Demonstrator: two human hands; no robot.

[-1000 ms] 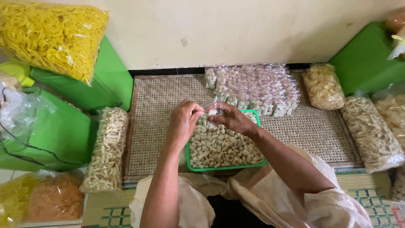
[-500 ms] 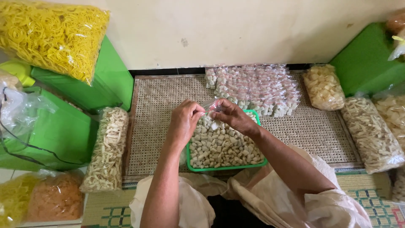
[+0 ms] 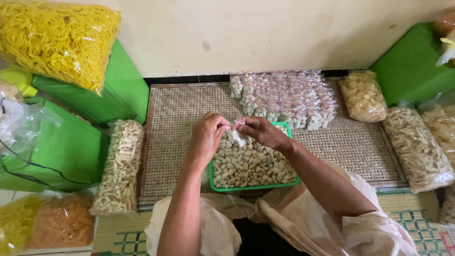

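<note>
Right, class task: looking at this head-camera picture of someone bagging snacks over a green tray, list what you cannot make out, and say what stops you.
Head view only:
- Small clear bag between the left hand and right hand: fingers cover its mouth, so sealed or open is unclear.
- Green tray: the near-left corner is hidden by the left forearm.
- Stack of small filled packets: too small and glossy to count.
- Orange snack bag: blurred and cut by the bottom edge.

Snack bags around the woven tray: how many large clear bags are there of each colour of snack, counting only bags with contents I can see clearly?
Yellow noodle-like snack bags: 2
Orange snack bag: 1
Pale strip snack bags: 3
Pale yellow chip bag: 1
Total: 7
The bags cut off at the right edge are not counted, nor the pile of small packets.
</note>
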